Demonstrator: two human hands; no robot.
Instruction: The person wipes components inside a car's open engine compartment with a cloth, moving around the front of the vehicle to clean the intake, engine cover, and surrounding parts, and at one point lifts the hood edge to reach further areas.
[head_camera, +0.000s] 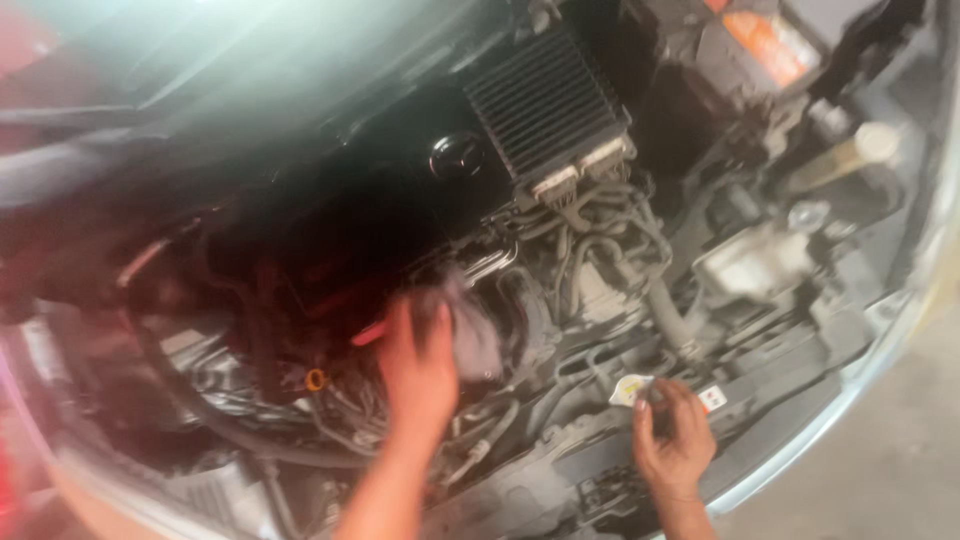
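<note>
- While the view looks down into an open engine bay (560, 300), the left hand (418, 372) sits at lower centre of the frame, its fingers (405, 330) curled around a crumpled grey rag (470, 335) that is blurred by motion.
- That rag is soft and creased, pressed against dark engine parts just right of the left hand, near the middle of the frame.
- At lower right, the right hand (675, 440) rests on the dusty black front crossmember (600, 450); its fingers are drawn together, the tips touching a small round cap with a yellow label (630, 390).
- A ribbed black plastic box with pale connectors (548, 105) lies at upper centre, slanted, with a bundle of grey corrugated wiring sleeves (600, 230) spilling below it.
- Left of the box, a smooth black engine cover (400, 190) bears a round emblem.
- A small orange ring-shaped dipstick handle (316, 379) stands out at lower left among thick black rubber hoses.
- At right, a cloudy white plastic reservoir (755, 262) sits below a pale cylindrical bottle (845, 155).
- A battery with an orange label (765, 40) fills the upper right corner.
- Bare grey concrete floor (900, 450) shows at the lower right edge.
</note>
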